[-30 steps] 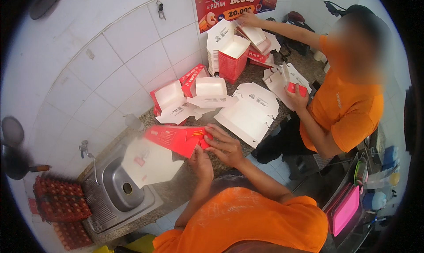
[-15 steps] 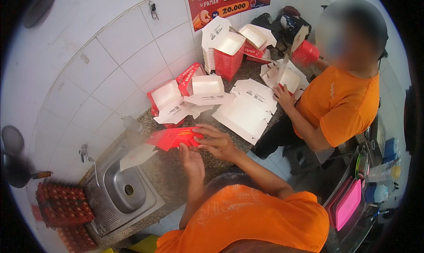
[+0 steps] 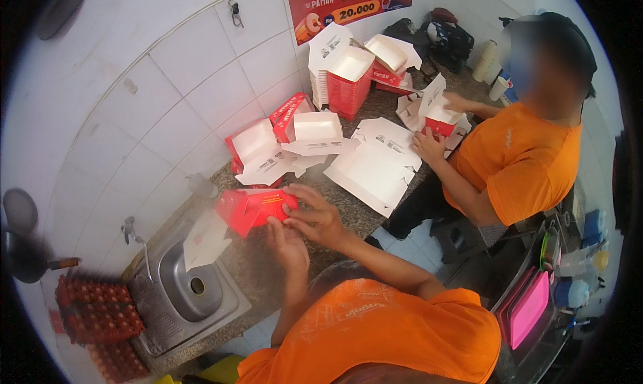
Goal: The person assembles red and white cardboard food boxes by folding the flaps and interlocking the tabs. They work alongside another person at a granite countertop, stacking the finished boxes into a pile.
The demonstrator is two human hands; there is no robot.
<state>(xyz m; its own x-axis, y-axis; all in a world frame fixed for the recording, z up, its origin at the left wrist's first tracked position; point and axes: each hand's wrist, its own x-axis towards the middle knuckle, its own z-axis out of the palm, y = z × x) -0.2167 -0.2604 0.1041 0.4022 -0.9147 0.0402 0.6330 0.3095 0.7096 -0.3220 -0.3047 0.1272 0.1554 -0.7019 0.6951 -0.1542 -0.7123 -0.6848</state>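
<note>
Between my hands, above the counter, is a red cardboard food box [image 3: 251,210], partly folded up. Its white lid flap [image 3: 205,240] hangs out to the left, toward the sink. My left hand [image 3: 288,243] pinches the box's near lower edge from below. The fingers of my right hand [image 3: 315,213] are closed on its right end. Just beyond lie several folded open boxes [image 3: 254,153], red outside and white inside. To their right a stack of flat white box blanks [image 3: 375,163] rests on the counter.
A tall stack of nested red boxes [image 3: 350,89] stands by the tiled wall. At right, a co-worker in an orange shirt [image 3: 522,163] handles another red box [image 3: 440,124]. A steel sink [image 3: 194,283] with a tap [image 3: 134,233] is at left, beside egg trays [image 3: 97,310].
The box in my hands has turned, its red side opening out more and its flap hanging lower. The co-worker's raised red box has come down onto the counter.
</note>
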